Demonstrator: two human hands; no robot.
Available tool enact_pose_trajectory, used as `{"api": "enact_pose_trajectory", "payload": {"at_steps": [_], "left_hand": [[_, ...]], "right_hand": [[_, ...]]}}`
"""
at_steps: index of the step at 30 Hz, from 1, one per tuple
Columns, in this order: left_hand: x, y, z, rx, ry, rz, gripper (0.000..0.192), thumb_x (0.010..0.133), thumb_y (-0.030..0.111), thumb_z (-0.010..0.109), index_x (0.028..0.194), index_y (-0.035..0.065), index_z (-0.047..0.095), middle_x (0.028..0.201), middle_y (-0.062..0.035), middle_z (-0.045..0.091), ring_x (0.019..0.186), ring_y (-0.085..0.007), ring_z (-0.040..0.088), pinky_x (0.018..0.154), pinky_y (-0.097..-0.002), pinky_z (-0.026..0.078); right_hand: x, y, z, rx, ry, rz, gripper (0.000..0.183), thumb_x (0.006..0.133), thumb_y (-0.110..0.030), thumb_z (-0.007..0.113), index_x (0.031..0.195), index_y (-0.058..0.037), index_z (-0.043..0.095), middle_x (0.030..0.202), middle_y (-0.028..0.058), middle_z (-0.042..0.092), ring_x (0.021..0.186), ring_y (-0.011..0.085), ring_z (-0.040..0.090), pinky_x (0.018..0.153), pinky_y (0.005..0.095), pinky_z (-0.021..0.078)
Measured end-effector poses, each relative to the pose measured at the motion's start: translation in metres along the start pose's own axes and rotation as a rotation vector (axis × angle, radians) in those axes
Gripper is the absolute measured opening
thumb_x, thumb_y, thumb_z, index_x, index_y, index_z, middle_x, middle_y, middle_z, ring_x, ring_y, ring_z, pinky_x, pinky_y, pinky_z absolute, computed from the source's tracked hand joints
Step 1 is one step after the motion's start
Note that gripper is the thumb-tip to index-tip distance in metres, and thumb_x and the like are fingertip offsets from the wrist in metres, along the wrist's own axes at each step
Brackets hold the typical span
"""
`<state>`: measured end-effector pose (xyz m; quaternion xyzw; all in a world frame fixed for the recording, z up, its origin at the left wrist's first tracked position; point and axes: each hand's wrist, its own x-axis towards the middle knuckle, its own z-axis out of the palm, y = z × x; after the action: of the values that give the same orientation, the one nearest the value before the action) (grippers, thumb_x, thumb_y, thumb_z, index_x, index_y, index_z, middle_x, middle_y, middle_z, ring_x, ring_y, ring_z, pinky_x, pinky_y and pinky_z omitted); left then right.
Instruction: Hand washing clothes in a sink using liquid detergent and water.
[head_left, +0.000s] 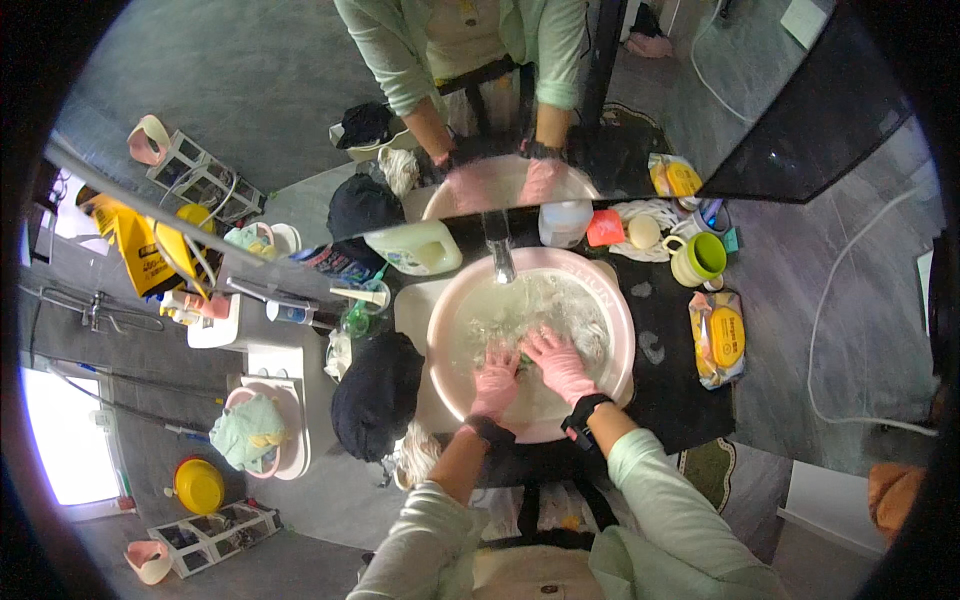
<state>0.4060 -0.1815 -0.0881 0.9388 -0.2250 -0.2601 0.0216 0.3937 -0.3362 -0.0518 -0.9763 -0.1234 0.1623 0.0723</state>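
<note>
A pink plastic basin (619, 315) of cloudy, bubbly water sits in the pale sink (412, 315), under a chrome faucet (502, 259). Both hands wear pink gloves. My left hand (496, 379) reaches into the basin with fingers apart, its fingertips at the water. Beside it on the right, my right hand (559, 364) lies palm down with spread fingers. Pale wet cloth (589, 337) shows in the water near the right wall. A small greenish patch lies between the hands, too blurred to name. What lies beneath the palms is hidden.
Dark cloth (379, 397) and whitish cloth (416, 454) hang at the counter's left. A detergent jug (416, 247) stands behind. At right are a green mug (697, 260) and a wipes pack (718, 339) on the black counter (675, 412). A mirror (285, 150) rises behind.
</note>
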Motion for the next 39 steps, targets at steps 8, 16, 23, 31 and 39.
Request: {"api": "enact_pose_trajectory", "payload": {"at_steps": [8,16,23,31,39], "left_hand": [[0.016,-0.02,0.04,-0.021,0.65,0.159,0.04,0.081,0.034,0.05,0.116,0.016,0.052,0.096,-0.0104,0.062,0.088,-0.0312,0.059,0.078,-0.0429,0.046],[-0.081,-0.013,-0.211,-0.739,0.555,0.354,0.024,0.082,0.01,0.053,0.105,0.0024,0.055,0.095,-0.0167,0.056,0.089,-0.0279,0.054,0.079,-0.0332,0.044],[-0.093,0.029,-0.198,-1.247,0.688,0.303,0.092,0.065,0.025,0.075,0.134,0.0042,0.018,0.126,-0.0149,0.032,0.113,-0.0253,0.036,0.095,-0.0346,0.032],[-0.073,-0.011,-0.171,-1.687,0.462,0.198,0.04,0.08,0.007,0.054,0.118,0.0016,0.043,0.109,-0.0084,0.053,0.097,-0.0157,0.052,0.085,-0.0292,0.042],[-0.088,0.026,-0.176,-1.854,0.475,0.239,0.029,0.081,0.01,0.058,0.108,0.005,0.051,0.094,-0.0023,0.06,0.078,-0.011,0.058,0.064,-0.023,0.047]], "right_hand": [[0.03,0.003,0.005,0.059,0.061,0.095,0.039,0.083,-0.013,0.044,0.121,-0.016,0.048,0.133,0.0078,0.038,0.122,0.0274,0.034,0.097,0.0365,0.0338],[-0.001,-0.035,-0.197,1.685,-0.041,-0.177,0.023,0.087,-0.007,0.047,0.108,-0.0034,0.055,0.098,0.0023,0.055,0.088,0.0098,0.048,0.081,0.0207,0.0391],[-0.06,-0.073,-0.326,1.481,0.285,-0.656,0.021,0.085,0.001,0.043,0.102,-0.004,0.053,0.088,0.0011,0.053,0.076,0.005,0.048,0.069,0.0192,0.0412],[-0.086,-0.057,-0.309,1.622,0.386,-0.418,0.024,0.088,-0.005,0.04,0.108,-0.0051,0.053,0.094,0.0004,0.055,0.072,0.0045,0.049,0.063,0.0174,0.0409],[-0.088,0.007,-0.131,1.91,0.049,0.278,0.06,0.088,-0.039,0.041,0.136,-0.0092,0.023,0.141,0.0082,0.021,0.126,0.0266,0.025,0.097,0.0407,0.0324]]}}
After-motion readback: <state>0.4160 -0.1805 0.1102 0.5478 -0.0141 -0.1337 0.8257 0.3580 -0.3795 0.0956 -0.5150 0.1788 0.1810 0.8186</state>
